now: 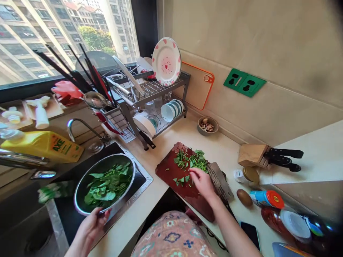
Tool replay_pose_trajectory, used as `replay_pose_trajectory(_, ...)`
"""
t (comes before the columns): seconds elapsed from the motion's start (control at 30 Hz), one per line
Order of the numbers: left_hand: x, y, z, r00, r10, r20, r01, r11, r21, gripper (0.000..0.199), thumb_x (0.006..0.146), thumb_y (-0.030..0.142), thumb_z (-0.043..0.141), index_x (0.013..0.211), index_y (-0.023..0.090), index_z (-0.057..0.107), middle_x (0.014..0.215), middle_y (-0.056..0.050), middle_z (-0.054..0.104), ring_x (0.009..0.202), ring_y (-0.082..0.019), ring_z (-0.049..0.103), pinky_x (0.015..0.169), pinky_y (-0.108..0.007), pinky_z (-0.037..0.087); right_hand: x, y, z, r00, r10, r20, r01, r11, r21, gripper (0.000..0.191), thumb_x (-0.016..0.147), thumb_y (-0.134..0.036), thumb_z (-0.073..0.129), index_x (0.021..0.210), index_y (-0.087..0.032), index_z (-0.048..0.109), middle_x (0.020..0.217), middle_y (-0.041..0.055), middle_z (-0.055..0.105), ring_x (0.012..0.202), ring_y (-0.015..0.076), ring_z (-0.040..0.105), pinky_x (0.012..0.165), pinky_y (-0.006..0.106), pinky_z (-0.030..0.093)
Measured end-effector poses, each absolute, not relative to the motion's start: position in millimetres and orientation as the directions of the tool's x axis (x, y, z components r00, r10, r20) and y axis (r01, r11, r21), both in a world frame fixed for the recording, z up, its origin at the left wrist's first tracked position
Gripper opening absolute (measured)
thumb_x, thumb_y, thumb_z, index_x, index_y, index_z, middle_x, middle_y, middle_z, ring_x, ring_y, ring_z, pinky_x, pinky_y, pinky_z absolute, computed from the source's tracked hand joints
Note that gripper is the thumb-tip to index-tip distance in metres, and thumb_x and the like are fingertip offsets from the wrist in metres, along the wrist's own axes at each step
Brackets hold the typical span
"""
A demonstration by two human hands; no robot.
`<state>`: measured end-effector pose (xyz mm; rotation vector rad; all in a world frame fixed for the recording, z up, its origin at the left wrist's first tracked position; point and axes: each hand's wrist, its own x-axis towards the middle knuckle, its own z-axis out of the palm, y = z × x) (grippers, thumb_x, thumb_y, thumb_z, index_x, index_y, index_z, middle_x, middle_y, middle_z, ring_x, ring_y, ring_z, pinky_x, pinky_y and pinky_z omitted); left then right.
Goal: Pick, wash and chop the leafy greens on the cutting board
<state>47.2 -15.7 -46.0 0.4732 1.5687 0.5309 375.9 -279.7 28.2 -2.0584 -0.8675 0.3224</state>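
Observation:
My left hand (94,225) is closed on the near rim of a round metal basin (80,182) with leafy greens (108,185) inside; the basin is tilted a little over the sink's edge. Over the red-brown cutting board (171,171) my right hand (202,181) is held low, thumb and fingers pinched together. Whether anything is between them is too small to tell. Chopped greens (182,159) lie in a loose heap just beyond its fingertips, with a few pieces nearer. A wide-bladed cleaver (220,181) rests along the board's right side, partly behind my hand.
Behind stands a dish rack (160,93) with plates and bowls. A small bowl of meat pieces (207,125) sits by the wall. To the right are a knife block (253,155), a jar (246,175), a brown egg (244,197) and a phone (250,233). The sink (24,221) is left.

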Motion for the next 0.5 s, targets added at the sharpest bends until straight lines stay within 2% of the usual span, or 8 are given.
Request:
replay_pose_trajectory(0.07, 44, 3, -57, -0.068, 0.477, -0.876, -0.032, 0.877, 0.479, 0.018, 0.071, -0.002, 0.04, 0.066, 0.016, 0.044, 0.053, 0.0, 0.052, 0.039, -0.007, 0.048, 0.037, -0.014, 0.041, 409, -306, 11, 0.857, 0.509, 0.076, 0.388, -0.541, -0.746, 0.029, 0.085, -0.033, 0.042, 0.101, -0.019, 0.061, 0.094, 0.0077, 0.067, 0.08, 0.018, 0.063, 0.075, 0.034, 0.051)
replay_pose_trajectory(0.13, 43, 15, -70, -0.069, 0.372, -0.926, -0.034, 0.926, 0.375, 0.019, 0.072, -0.002, 0.04, 0.068, 0.017, 0.043, 0.053, 0.001, 0.051, 0.037, -0.007, 0.047, 0.036, -0.014, 0.04, 435, -316, -2, 0.89, 0.445, 0.098, 0.382, -0.612, -0.693, 0.032, 0.085, -0.033, 0.04, 0.107, -0.018, 0.058, 0.099, 0.0084, 0.065, 0.084, 0.018, 0.062, 0.077, 0.034, 0.05)
replay_pose_trajectory(0.2, 42, 21, -83, -0.066, 0.316, -0.946, 0.001, 0.948, 0.317, 0.02, 0.072, -0.001, 0.04, 0.071, 0.019, 0.044, 0.052, 0.001, 0.051, 0.036, -0.008, 0.046, 0.036, -0.016, 0.041, 448, -309, -9, 0.878, 0.466, 0.11, 0.426, -0.655, -0.624, 0.032, 0.085, -0.028, 0.039, 0.11, -0.018, 0.057, 0.105, 0.009, 0.063, 0.094, 0.0183, 0.06, 0.085, 0.035, 0.047)
replay_pose_trajectory(0.3, 43, 20, -101, -0.079, 0.272, -0.959, 0.084, 0.96, 0.266, 0.022, 0.071, -0.001, 0.041, 0.076, 0.02, 0.047, 0.05, 0.001, 0.05, 0.036, -0.011, 0.048, 0.035, -0.02, 0.044, 448, -286, -11, 0.813, 0.581, 0.04, 0.502, -0.664, -0.554, 0.033, 0.085, -0.019, 0.037, 0.11, -0.016, 0.058, 0.109, 0.01, 0.062, 0.103, 0.0182, 0.056, 0.093, 0.036, 0.042)
replay_pose_trajectory(0.43, 43, 14, -107, -0.124, 0.291, -0.949, 0.183, 0.946, 0.266, 0.02, 0.07, 0.003, 0.046, 0.08, 0.02, 0.05, 0.054, 0.0, 0.052, 0.038, -0.014, 0.051, 0.037, -0.024, 0.046, 449, -271, -8, 0.687, 0.726, 0.006, 0.6, -0.562, -0.569, 0.028, 0.086, -0.02, 0.039, 0.102, -0.018, 0.062, 0.104, 0.0052, 0.065, 0.097, 0.0143, 0.058, 0.089, 0.029, 0.043)
replay_pose_trajectory(0.5, 41, 12, -99, -0.104, 0.449, -0.888, 0.231, 0.879, 0.417, 0.018, 0.067, 0.009, 0.052, 0.08, 0.021, 0.051, 0.059, -0.003, 0.055, 0.044, -0.02, 0.056, 0.039, -0.031, 0.048, 466, -273, -7, 0.718, 0.696, -0.012, 0.592, -0.619, -0.516, 0.029, 0.087, -0.021, 0.038, 0.104, -0.019, 0.061, 0.103, 0.0049, 0.064, 0.095, 0.0139, 0.058, 0.086, 0.027, 0.043)
